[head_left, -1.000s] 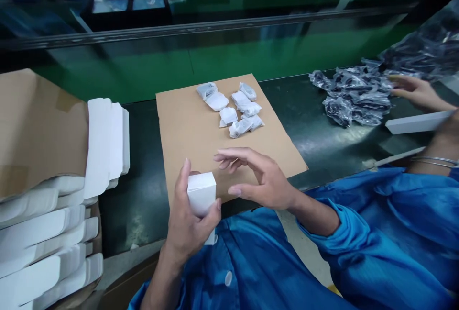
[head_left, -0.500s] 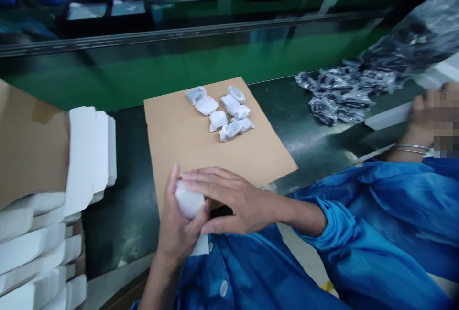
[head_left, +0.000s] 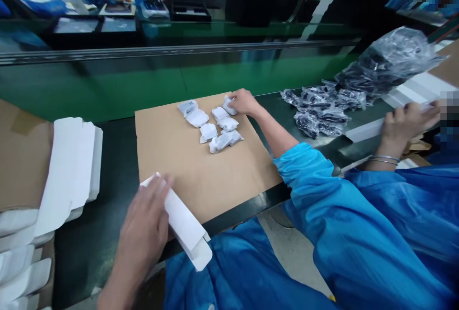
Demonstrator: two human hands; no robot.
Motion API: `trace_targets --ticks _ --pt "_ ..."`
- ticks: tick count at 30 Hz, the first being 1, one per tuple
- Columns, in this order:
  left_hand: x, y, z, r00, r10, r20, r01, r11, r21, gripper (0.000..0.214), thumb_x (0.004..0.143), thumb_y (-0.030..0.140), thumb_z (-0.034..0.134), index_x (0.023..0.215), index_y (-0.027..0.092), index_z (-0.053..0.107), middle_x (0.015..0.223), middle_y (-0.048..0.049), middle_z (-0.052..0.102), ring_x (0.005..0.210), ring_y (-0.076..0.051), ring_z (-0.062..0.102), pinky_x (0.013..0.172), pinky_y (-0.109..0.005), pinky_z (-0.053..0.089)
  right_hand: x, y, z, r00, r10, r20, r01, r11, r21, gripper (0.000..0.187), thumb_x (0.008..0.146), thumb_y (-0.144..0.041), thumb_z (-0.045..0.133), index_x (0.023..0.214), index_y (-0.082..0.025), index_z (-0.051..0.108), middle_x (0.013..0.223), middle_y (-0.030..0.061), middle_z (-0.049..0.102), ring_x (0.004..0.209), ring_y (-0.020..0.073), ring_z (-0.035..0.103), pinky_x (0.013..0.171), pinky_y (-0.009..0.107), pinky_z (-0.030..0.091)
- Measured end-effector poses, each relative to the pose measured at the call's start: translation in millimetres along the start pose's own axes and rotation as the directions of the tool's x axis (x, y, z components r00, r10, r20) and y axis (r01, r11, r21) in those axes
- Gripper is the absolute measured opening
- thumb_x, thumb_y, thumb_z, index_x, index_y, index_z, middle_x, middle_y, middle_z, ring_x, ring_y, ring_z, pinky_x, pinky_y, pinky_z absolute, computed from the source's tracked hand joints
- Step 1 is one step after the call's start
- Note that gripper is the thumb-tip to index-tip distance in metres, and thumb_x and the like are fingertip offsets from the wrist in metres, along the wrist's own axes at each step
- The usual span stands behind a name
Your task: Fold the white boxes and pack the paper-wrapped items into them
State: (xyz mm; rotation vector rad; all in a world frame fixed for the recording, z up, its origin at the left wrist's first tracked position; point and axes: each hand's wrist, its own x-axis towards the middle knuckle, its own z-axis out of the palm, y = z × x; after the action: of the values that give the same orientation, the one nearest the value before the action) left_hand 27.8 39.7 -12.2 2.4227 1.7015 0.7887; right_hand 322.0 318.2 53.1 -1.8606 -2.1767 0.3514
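My left hand (head_left: 148,214) is wrapped round a long white carton (head_left: 184,221), held tilted over the front edge of a brown cardboard sheet (head_left: 168,161). The carton's near end has a flap standing out. My right hand (head_left: 244,102) reaches to the far right corner of the sheet, its fingers closed on a small white wrapped packet (head_left: 228,105). Several similar packets (head_left: 209,133) lie in a loose group nearer to me; their contents are hidden by the wrapping.
Flat white cartons (head_left: 66,166) are stacked at the left beside a brown box (head_left: 23,152). On the right lie black items in clear plastic bags (head_left: 321,111). A co-worker's hand (head_left: 403,128) holds white card there. A green barrier (head_left: 143,80) runs behind the bench.
My right hand has left the carton and reached out to the far right packet. The carton, upright between both hands before, now lies slanted in my left hand. The view has shifted.
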Motion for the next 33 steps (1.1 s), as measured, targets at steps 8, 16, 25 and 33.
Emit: trace_targets --ticks 8,16,25,33 --pt "-5 -14 -10.5 0.916 0.341 0.213 -0.378 0.909 0.174 0.041 0.094 0.027 0.046 0.131 0.022 0.060 0.122 -0.0123 0.068 0.115 -0.034 0.060 0.106 -0.055 0.039 -169 25 14 0.913 -0.367 -0.178 0.336 0.925 -0.179 0.032 0.099 -0.029 0.051 0.126 -0.019 0.065 0.129 0.0103 0.068 0.113 0.0280 0.063 0.096 0.045 0.051" --pt "26 13 2.2 0.970 0.098 0.220 -0.162 0.942 0.295 0.065 0.097 0.049 0.040 0.144 0.004 0.044 0.136 -0.0269 0.053 0.121 -0.043 0.052 0.103 -0.059 0.042 -217 41 19 0.926 -0.340 0.165 0.337 0.940 0.046 0.064 0.085 -0.038 0.074 0.141 -0.018 0.051 0.142 0.0137 0.056 0.130 0.0301 0.052 0.109 0.050 0.044" --pt "47 29 20.6 0.925 0.073 0.373 -0.144 0.975 0.167 0.045 0.094 0.016 0.044 0.127 0.038 0.065 0.142 -0.0126 0.050 0.117 -0.035 0.056 0.086 -0.051 0.051 -215 26 13 0.947 -0.294 0.127 0.272 0.947 0.170 0.037 0.089 -0.025 0.068 0.125 -0.017 0.062 0.115 0.0110 0.066 0.105 0.0260 0.063 0.091 0.042 0.054" --pt "31 29 7.8 0.935 0.193 0.298 -0.185 0.981 -0.055 0.041 0.090 0.006 0.044 0.099 0.029 0.075 0.141 -0.0115 0.052 0.121 -0.031 0.054 0.091 -0.049 0.048 -210 -25 35 0.853 -0.495 0.164 0.422 0.840 0.341 0.044 0.090 -0.018 0.067 0.132 -0.014 0.056 0.114 0.0096 0.064 0.104 0.0214 0.063 0.094 0.036 0.053"
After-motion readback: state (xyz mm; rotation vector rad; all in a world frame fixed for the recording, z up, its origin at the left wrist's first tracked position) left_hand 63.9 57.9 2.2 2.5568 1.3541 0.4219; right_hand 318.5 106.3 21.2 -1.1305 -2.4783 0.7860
